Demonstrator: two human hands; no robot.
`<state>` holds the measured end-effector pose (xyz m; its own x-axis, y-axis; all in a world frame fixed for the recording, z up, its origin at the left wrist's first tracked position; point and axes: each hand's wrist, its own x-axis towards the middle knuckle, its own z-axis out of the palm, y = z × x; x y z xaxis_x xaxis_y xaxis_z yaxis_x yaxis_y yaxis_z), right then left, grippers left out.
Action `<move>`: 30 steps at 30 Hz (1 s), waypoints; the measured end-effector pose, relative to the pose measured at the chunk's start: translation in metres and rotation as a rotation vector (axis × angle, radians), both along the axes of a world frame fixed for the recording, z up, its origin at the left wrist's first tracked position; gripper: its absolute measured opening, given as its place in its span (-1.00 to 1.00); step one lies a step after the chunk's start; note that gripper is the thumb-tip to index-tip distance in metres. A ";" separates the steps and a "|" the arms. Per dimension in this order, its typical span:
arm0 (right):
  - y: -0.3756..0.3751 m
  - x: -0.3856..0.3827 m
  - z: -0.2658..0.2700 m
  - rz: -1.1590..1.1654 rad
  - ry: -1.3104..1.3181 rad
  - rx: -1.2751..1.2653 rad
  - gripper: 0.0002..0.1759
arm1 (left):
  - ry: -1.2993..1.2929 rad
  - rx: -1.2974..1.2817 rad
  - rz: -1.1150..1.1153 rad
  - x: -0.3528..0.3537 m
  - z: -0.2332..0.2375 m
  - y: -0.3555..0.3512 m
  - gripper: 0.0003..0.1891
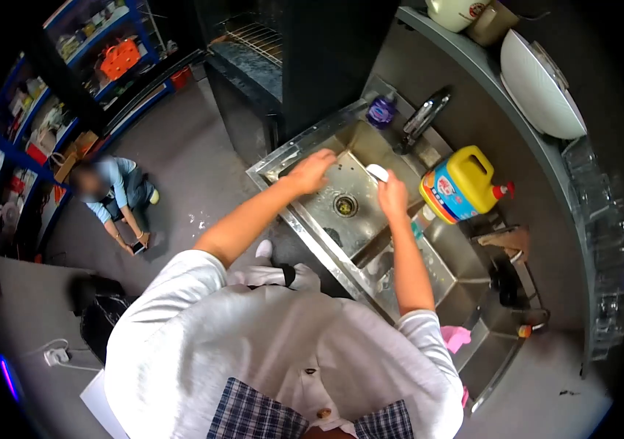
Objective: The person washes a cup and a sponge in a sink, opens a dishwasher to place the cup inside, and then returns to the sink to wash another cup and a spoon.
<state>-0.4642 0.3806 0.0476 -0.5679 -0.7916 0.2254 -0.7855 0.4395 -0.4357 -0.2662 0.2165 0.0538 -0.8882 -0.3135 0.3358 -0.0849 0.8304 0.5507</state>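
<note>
Two hands are over the left basin of the steel sink (305, 219) from where I watch through the head camera. My left hand (312, 170) hangs palm down near the basin's far corner, fingers held close together and slightly bent, with nothing in it that I can see; I cannot tell whether it touches the metal. My right hand (392, 196) is closed around a small white piece (378, 173), which sticks out past the fingertips toward the tap (422, 121); what the piece is, I cannot tell. It is held above the basin floor, just beyond the round drain (345, 205), which lies between the two hands and a little nearer to me. A yellow detergent bottle (462, 183) with a red cap lies tilted on the sink's edge just right of the right hand. A purple tub (381, 111) sits at the far corner beside the tap. A pink cloth (457, 338) lies by the right basin, near my right elbow. Well apart on the floor to the left, another person (118, 197) crouches over a phone
</note>
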 end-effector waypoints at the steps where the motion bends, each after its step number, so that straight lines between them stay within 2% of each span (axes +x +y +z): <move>1: 0.011 -0.006 0.001 -0.029 -0.049 -0.083 -0.77 | -0.076 0.058 0.058 0.019 -0.002 -0.009 -0.57; 2: 0.019 -0.011 0.002 -0.063 -0.099 -0.169 -0.77 | -0.095 0.049 0.167 0.036 -0.012 -0.019 -0.62; 3: 0.022 -0.017 -0.009 -0.106 -0.034 0.029 -0.76 | -0.143 0.061 0.307 0.049 -0.022 -0.028 -0.67; 5: 0.032 -0.026 -0.065 -0.195 0.085 0.442 -0.75 | -0.148 0.062 0.422 0.072 -0.037 -0.049 -0.71; 6: 0.045 -0.024 -0.080 -0.113 0.044 0.655 -0.77 | -0.158 0.057 0.460 0.080 -0.042 -0.046 -0.72; 8: 0.048 -0.025 -0.095 -0.158 0.063 0.557 -0.77 | -0.189 0.085 0.552 0.098 -0.041 -0.042 -0.70; 10: 0.020 -0.028 -0.050 -0.180 0.055 0.462 -0.75 | -0.162 0.170 0.608 0.102 -0.038 -0.055 -0.68; 12: 0.014 -0.030 -0.013 -0.183 0.025 0.348 -0.69 | -0.115 0.325 0.606 0.107 -0.068 -0.080 -0.66; 13: 0.003 -0.042 -0.008 -0.144 -0.060 0.127 -0.67 | -0.097 0.432 0.631 0.105 -0.086 -0.099 -0.64; 14: -0.002 -0.048 -0.007 -0.107 -0.149 -0.083 -0.65 | -0.061 0.604 0.649 0.100 -0.085 -0.108 -0.65; 16: -0.008 -0.022 0.002 -0.218 -0.190 -0.496 -0.65 | 0.006 0.958 0.679 0.087 -0.084 -0.123 -0.67; 17: -0.012 -0.027 -0.031 -0.390 -0.044 0.069 -0.66 | -0.043 0.916 0.703 0.081 -0.087 -0.130 -0.56; 18: -0.006 -0.035 -0.070 -0.244 -0.026 0.575 -0.68 | -0.022 0.883 0.725 0.074 -0.083 -0.132 -0.50; 19: 0.008 -0.025 -0.079 -0.237 -0.057 0.638 -0.68 | -0.015 0.863 0.743 0.069 -0.078 -0.125 -0.44; 20: 0.008 -0.018 -0.082 -0.236 -0.089 0.678 -0.68 | 0.003 0.823 0.752 0.062 -0.071 -0.134 -0.38; 22: -0.005 -0.016 -0.065 -0.261 0.002 0.566 -0.68 | -0.006 0.775 0.679 0.048 -0.077 -0.152 -0.32; 23: -0.006 -0.020 -0.056 -0.196 -0.024 0.522 -0.64 | -0.009 0.751 0.642 0.041 -0.081 -0.162 -0.29; 24: -0.010 -0.007 -0.020 -0.153 -0.105 0.428 -0.65 | -0.056 0.654 0.683 0.036 -0.082 -0.164 -0.37; 25: -0.009 -0.018 -0.034 -0.189 -0.104 0.192 -0.60 | -0.105 0.557 0.726 0.032 -0.082 -0.164 -0.44; 26: -0.016 -0.007 -0.010 -0.197 -0.283 0.062 -0.61 | 0.005 0.512 0.706 0.025 -0.106 -0.179 -0.51; 27: -0.018 -0.025 -0.053 -0.110 -0.244 -0.263 -0.65 | -0.107 0.516 0.732 0.040 -0.059 -0.161 -0.50; 28: -0.028 0.006 -0.015 -0.257 -0.274 -0.103 -0.69 | -0.035 0.410 0.675 0.038 -0.095 -0.175 -0.49; 29: -0.027 0.013 -0.044 -0.406 -0.010 -0.090 -0.64 | -0.010 0.456 0.626 0.048 -0.090 -0.172 -0.50; 30: -0.027 0.030 -0.059 -0.496 0.059 0.298 -0.57 | 0.068 0.424 0.554 0.066 -0.088 -0.167 -0.49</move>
